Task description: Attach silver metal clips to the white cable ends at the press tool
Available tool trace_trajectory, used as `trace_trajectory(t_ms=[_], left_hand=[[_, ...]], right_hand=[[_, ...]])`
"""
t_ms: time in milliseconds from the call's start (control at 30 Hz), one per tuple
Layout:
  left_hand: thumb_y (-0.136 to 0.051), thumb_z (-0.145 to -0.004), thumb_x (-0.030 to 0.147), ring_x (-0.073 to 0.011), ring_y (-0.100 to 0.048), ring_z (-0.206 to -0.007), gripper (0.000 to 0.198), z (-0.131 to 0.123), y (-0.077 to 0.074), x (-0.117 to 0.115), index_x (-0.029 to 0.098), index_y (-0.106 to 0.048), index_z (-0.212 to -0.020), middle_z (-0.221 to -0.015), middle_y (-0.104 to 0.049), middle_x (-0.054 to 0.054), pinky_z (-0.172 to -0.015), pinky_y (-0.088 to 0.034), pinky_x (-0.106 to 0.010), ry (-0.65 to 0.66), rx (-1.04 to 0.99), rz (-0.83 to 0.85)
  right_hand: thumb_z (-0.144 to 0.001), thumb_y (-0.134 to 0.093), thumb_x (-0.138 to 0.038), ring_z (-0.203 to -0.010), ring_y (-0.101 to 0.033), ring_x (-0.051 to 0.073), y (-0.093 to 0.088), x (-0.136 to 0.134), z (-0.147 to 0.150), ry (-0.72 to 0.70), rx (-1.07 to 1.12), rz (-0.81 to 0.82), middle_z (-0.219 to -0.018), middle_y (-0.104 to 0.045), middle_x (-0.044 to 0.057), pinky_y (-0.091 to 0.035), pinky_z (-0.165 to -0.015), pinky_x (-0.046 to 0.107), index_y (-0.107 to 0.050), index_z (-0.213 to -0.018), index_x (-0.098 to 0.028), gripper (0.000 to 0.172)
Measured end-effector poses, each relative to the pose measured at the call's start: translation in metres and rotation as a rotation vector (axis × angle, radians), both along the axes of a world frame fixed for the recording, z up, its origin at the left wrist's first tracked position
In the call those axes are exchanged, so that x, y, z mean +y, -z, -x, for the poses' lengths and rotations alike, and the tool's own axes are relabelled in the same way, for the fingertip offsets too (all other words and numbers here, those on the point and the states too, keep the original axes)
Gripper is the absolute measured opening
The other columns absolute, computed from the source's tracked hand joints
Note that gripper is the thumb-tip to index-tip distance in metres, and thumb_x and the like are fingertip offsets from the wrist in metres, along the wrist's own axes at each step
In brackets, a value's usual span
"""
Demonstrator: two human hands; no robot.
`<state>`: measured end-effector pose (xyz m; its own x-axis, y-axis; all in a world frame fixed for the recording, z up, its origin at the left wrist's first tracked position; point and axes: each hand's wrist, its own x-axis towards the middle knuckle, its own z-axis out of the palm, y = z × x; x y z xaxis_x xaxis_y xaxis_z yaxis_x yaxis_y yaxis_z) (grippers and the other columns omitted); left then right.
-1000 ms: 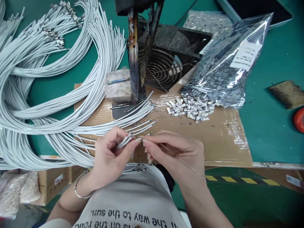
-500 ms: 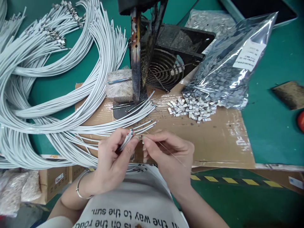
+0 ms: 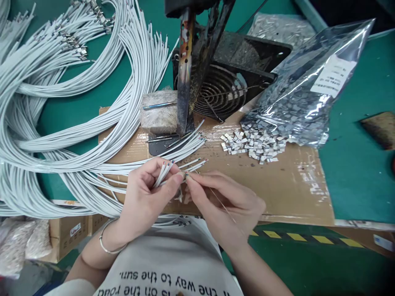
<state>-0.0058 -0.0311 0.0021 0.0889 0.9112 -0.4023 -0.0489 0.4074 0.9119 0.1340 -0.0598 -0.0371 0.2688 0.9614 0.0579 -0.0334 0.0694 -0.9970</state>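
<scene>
Several white cables with coloured cores at their ends are held in my left hand, closed around them with thumb and forefinger together. My right hand is closed in a pinch, its fingertips meeting the left thumb tip. A thin silvery wire runs through the right hand and past its forefinger. What lies right between the two sets of fingertips is tiny and mostly covered. Just beyond the hands, more loose cable ends fan out over the cardboard.
Large coils of white cable cover the left side. A dark, stained metal stand rises ahead, beside a black fan. At right are a pile of small metal connectors and a clear plastic bag of grey pieces.
My right hand has rolled slightly outward to the right, its fingertips staying at the left thumb. The cable ends in my left hand have tilted and spread a little. The view has shifted slightly.
</scene>
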Motion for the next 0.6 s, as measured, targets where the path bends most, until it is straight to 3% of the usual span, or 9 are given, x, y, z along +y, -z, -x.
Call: trace_trajectory(t_ms=[200,467,600], left_hand=[[-0.075,-0.087,0.009,-0.0048,-0.051,-0.05,0.014,-0.009,0.003,-0.003,0.018,-0.069,-0.079,-0.062,-0.065,0.005,-0.045,-0.041,-0.012,-0.066,0.181,-0.148],[-0.075,-0.091,0.011,-0.0044,-0.054,-0.054,0.01,-0.01,0.01,-0.011,0.019,-0.07,-0.087,-0.071,-0.073,0.004,-0.049,-0.042,-0.011,-0.063,0.274,-0.262],[-0.075,-0.091,0.013,-0.0039,-0.048,-0.049,0.011,-0.009,0.009,-0.01,0.018,-0.069,-0.084,-0.067,-0.07,0.004,-0.045,-0.038,-0.012,-0.071,0.25,-0.23]], right_hand=[[-0.082,-0.083,-0.017,-0.045,-0.063,0.01,-0.004,0.008,-0.009,-0.115,0.374,0.292,-0.063,-0.075,-0.001,-0.055,-0.038,0.019,-0.089,-0.085,-0.027,0.011],[-0.081,-0.086,-0.02,-0.043,-0.062,0.01,-0.002,0.012,-0.009,-0.124,0.482,0.309,-0.061,-0.075,-0.001,-0.055,-0.038,0.018,-0.088,-0.079,-0.027,0.007],[-0.087,-0.084,-0.027,-0.044,-0.062,0.01,0.002,0.009,-0.013,-0.18,0.493,0.336,-0.061,-0.074,-0.001,-0.059,-0.044,0.021,-0.089,-0.089,-0.027,0.005]])
